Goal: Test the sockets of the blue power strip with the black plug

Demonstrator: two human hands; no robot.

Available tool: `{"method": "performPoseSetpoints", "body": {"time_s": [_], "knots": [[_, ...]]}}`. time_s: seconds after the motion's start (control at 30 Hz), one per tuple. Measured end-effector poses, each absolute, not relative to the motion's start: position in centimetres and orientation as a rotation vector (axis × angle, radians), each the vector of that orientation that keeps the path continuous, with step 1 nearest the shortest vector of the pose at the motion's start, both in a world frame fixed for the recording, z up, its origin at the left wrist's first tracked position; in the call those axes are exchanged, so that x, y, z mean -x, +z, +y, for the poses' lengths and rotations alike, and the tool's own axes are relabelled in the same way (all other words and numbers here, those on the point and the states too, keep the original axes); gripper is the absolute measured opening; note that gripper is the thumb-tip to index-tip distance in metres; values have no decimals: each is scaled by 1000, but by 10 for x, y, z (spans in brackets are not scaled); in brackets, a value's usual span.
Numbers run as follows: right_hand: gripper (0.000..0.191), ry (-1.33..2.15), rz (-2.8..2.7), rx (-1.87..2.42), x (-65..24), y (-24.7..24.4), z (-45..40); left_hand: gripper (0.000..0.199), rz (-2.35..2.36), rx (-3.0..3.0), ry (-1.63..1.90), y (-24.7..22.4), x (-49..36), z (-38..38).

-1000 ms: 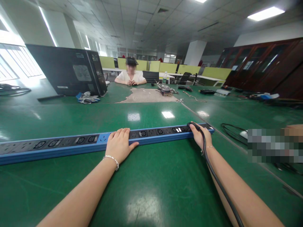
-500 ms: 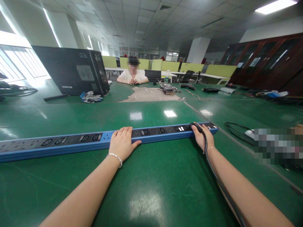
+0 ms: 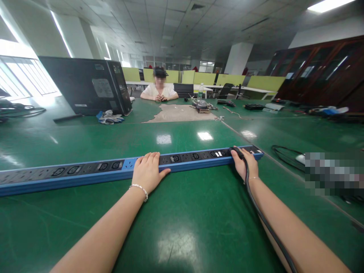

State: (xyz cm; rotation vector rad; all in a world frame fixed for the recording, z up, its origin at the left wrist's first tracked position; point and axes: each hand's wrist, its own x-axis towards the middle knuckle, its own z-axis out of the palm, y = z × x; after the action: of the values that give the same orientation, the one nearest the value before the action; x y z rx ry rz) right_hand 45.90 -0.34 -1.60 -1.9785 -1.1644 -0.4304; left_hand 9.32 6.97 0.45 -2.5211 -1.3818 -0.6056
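A long blue power strip [image 3: 96, 176] with black sockets lies across the green table, from the left edge to right of centre. My left hand [image 3: 147, 170] rests over its middle, fingers across the top and thumb along the near side, gripping it. Near the strip's right end, my right hand [image 3: 245, 163] has its fingers round a black plug [image 3: 236, 152], which sits at the sockets; how deep it is cannot be seen. The plug's black cable [image 3: 253, 197] runs down along my right forearm.
A black computer case [image 3: 85, 85] stands at the back left, with gloves [image 3: 110, 117] beside it. Across the table sits a person [image 3: 159, 91]. Small parts and a bottle [image 3: 200, 91] stand at the back; cables [image 3: 287, 157] lie at the right.
The strip and both hands have shifted very slightly to the right. Both hands keep their hold.
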Motion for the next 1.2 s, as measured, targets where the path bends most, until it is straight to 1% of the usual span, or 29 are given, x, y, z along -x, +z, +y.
{"method": "performPoseSetpoints", "body": {"time_s": [0.3,0.5,0.6,0.7,0.77,1.2], "knots": [[45,-340,-1090,1899,-454,-11,-4,62,-1374,2507,-597,3,-93,71],[53,-327,-741,1792,-442,8,-10,63,-1370,2528,-625,2,-93,71],[48,-207,-957,1795,-419,15,-9,62,-1363,2523,-634,1,-92,71],[48,-50,-1150,1735,-388,17,-2,62,-1354,2516,-635,1,-92,71],[46,-4,-1241,1742,-371,16,2,63,-1354,2517,-639,2,-92,70],[44,-78,-1314,1857,-358,13,10,64,-1368,2530,-641,2,-93,71]]}}
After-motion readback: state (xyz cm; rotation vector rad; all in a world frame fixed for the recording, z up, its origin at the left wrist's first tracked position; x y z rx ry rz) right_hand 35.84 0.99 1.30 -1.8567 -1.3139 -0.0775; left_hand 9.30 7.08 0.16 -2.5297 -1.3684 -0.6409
